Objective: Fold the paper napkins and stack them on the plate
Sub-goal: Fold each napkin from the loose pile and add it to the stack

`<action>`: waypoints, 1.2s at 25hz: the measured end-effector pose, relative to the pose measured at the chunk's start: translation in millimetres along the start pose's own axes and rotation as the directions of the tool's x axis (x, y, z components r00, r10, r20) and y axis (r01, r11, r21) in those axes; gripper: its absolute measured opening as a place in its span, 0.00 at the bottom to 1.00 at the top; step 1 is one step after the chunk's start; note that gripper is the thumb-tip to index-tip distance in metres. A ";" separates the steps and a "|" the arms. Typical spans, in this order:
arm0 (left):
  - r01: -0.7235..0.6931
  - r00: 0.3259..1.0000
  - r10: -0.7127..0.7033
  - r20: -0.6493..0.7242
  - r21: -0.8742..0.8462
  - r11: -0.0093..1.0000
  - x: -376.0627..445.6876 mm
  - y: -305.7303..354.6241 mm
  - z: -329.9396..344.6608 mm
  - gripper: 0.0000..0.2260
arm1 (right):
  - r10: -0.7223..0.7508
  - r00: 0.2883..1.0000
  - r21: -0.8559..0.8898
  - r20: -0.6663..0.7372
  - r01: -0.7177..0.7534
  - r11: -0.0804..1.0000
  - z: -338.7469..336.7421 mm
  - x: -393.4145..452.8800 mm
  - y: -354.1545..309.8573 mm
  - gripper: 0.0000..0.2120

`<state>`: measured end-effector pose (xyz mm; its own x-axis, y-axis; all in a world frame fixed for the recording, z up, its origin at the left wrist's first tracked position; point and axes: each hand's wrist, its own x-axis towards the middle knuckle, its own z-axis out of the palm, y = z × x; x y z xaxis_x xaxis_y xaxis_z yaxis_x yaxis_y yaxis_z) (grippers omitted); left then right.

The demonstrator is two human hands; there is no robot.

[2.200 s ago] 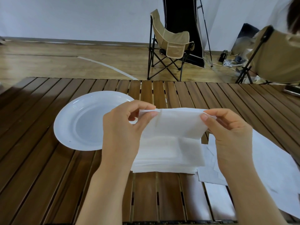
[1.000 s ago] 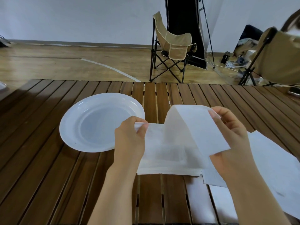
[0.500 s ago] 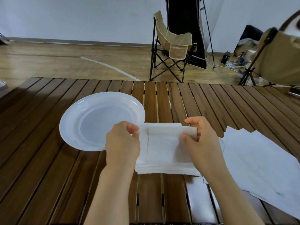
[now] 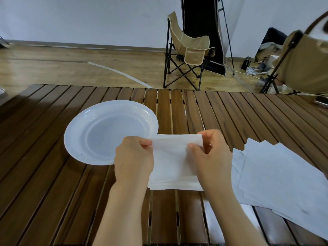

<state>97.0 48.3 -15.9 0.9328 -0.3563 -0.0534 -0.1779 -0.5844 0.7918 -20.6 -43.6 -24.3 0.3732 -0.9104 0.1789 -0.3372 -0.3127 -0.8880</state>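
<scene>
while pinched – napkin (image 4: 173,157) beside plate (image 4: 78,128)

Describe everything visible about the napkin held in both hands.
The napkin is thin white paper, already folded into a narrower rectangle with a soft crease across its upper part. The left hand pinches its top left corner and the right hand pinches its top right corner. It hangs tilted toward the camera, its lower edge on a small pile of folded napkins on the slatted wooden table, right of the white plate.
</scene>
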 end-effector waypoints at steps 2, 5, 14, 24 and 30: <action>0.007 1.000 -0.007 -0.002 -0.001 1.000 0.3 -0.8 0.3 0.07 | 0.043 0.999 -0.063 -0.019 -0.044 0.997 0.2 2.1 2.9 0.06; 0.002 1.000 -0.002 0.002 0.001 1.000 0.9 -1.1 0.0 0.07 | 0.070 0.998 -0.142 -0.002 -0.070 0.987 -1.9 6.0 9.3 0.07; 0.021 1.000 -0.021 0.012 -0.017 1.000 0.2 -0.9 0.0 0.07 | 0.107 0.994 -0.094 -0.033 -0.109 0.990 -7.2 9.8 13.9 0.07; -0.026 0.996 0.027 -0.081 0.016 1.000 2.0 -1.8 3.6 0.09 | 0.171 0.985 -0.088 0.000 -0.170 0.982 -6.3 10.1 13.3 0.06; -0.064 0.990 0.059 -0.128 -0.041 0.997 2.6 -0.3 1.7 0.07 | 0.106 0.993 -0.035 -0.048 -0.108 0.994 -8.3 11.0 8.3 0.02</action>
<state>99.0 46.3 -17.3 0.9532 -0.2937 0.0713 -0.2244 -0.5300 0.8178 -26.6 -58.5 -26.2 0.2932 -0.9504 0.1041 -0.4056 -0.2223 -0.8866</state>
